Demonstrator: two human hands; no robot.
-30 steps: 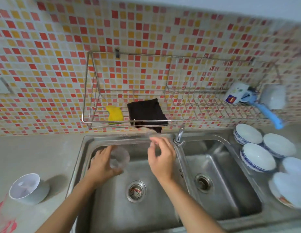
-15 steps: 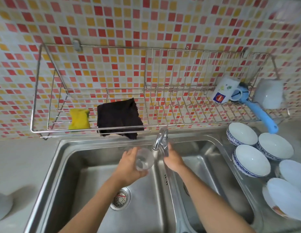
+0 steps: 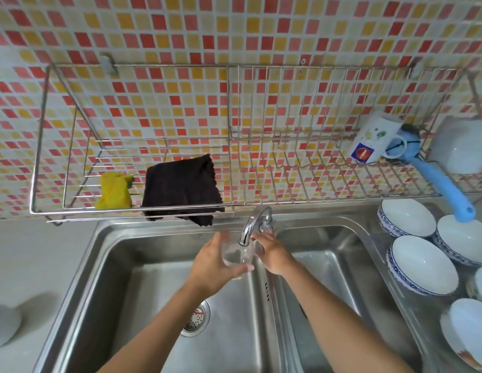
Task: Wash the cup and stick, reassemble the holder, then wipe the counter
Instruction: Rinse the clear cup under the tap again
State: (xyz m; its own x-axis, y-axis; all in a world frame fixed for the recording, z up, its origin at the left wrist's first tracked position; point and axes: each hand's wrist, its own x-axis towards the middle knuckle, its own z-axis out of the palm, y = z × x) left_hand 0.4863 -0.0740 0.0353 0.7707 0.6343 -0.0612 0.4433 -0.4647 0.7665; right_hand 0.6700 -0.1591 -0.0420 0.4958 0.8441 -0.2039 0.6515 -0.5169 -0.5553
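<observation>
1. Gripping the clear cup in the left hand, fingers and thumb curling round its wall, holding it over the right end of the sink's left basin.
2. Tilting the cup's mouth up and toward the far side, with its long axis running from the palm toward the spout tip of the faucet, which is sitting just above the rim.
3. Reaching in with the right hand, just right of the cup, fingertips going behind the spout toward the faucet's far end. Not possible to tell whether grasping the tap or only touching it.
4. Turning, by the look of it, on one relation: spout directly over mouth. Needing only a steady left hand to catch the stream squarely, and the nearer right hand to work the tap. Not possible to tell whether water is running.
5. Risking, on this reading, splash over the divider if the mouth is tipping too far toward the right basin.
6. Waiting for the wiping step: black cloth and yellow sponge, lying side by side on the wire rack on the far wall. Showing no stick anywhere in view.
</observation>
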